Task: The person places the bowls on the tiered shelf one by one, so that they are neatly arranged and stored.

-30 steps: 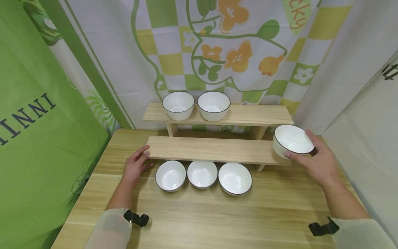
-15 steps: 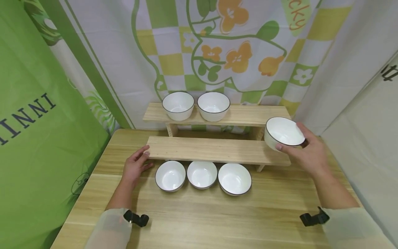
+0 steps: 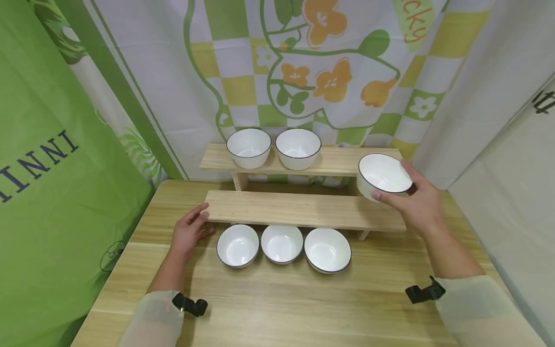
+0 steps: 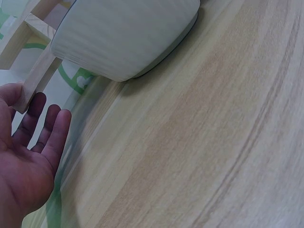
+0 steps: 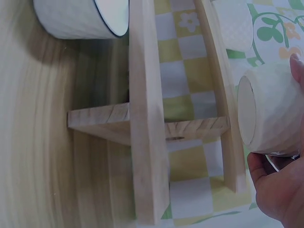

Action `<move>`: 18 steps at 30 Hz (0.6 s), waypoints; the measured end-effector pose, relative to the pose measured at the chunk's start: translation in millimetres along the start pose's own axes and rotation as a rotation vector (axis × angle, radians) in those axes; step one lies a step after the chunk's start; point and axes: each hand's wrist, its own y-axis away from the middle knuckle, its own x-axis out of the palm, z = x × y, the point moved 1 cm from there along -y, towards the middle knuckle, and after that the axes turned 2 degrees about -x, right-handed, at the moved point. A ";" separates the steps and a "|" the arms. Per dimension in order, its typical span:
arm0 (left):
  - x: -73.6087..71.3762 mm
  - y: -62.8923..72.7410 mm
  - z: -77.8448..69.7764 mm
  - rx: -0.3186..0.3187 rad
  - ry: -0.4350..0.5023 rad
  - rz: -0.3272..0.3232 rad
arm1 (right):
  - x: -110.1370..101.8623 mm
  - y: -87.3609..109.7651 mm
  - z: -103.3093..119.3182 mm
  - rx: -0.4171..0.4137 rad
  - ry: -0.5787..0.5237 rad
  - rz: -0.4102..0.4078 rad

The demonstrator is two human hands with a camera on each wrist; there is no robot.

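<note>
My right hand (image 3: 418,205) grips a white bowl (image 3: 383,174) with a dark rim, thumb on its near side and fingers at the far right of the rim. This bowl is tilted and overlaps the right end of the upper board (image 3: 338,161) in the head view; its base shows in the right wrist view. My left hand (image 3: 189,231) pinches the left end of the lower board (image 3: 295,208) of a two-tier wooden shelf between thumb and index finger, while its other fingers extend loosely (image 4: 56,135).
Two matching bowls (image 3: 249,148) stand on the left half of the upper board. In front of the shelf, a row of three bowls (image 3: 327,250) sits on the wooden table (image 3: 277,308). A patterned curtain (image 3: 243,58) hangs behind, with green cloth (image 3: 52,202) at the left.
My right hand has carried its bowl up, back and leftward, from over the lower board's right end toward the upper board. The left hand has stayed at the shelf end.
</note>
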 end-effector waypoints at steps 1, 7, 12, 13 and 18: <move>0.2 0.1 0.1 0.003 -0.001 0.000 | 0.6 -0.7 2.0 -0.002 0.007 -0.002; -0.1 -0.1 0.9 0.017 0.006 -0.006 | 6.5 -5.2 12.9 -0.021 0.027 -0.014; -0.4 0.2 0.4 0.023 0.009 -0.002 | 13.3 -9.3 18.3 -0.036 0.038 -0.010; -0.2 0.2 0.4 0.022 0.010 0.002 | 14.6 -10.4 19.3 -0.037 0.034 -0.008; 0.7 -0.2 -0.1 0.013 0.010 0.010 | 20.7 -18.2 23.9 -0.049 0.025 0.006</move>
